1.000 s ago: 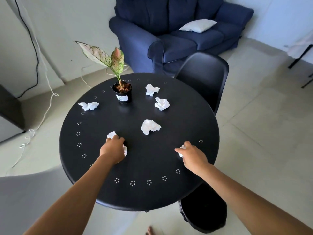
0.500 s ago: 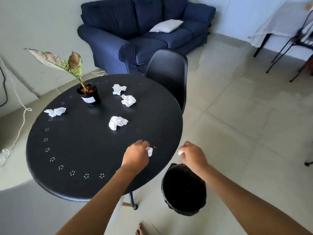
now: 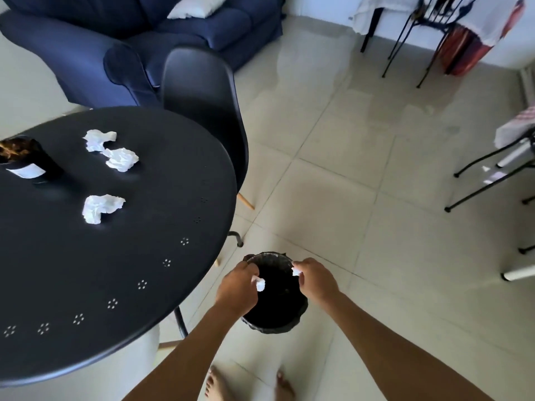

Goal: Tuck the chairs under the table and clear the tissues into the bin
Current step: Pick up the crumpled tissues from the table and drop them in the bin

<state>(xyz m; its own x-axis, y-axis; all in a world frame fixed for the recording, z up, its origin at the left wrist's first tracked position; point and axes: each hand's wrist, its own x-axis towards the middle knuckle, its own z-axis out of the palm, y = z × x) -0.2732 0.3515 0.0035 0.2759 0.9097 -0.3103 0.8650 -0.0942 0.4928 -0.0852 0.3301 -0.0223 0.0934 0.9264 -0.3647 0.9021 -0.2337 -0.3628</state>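
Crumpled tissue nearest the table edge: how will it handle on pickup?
The crumpled tissue looks soft and loosely wadded, so it will likely squash under a pinch rather than resist. It is probably very light; a push may slide it on the smooth black table. Its irregular folds make rolling unlikely.

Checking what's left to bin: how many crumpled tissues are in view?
5. Three lie on the table: far tissue, middle tissue, near tissue. One is in the left hand, one in the right hand, both over the bin. Others may sit beyond the frame's left edge.
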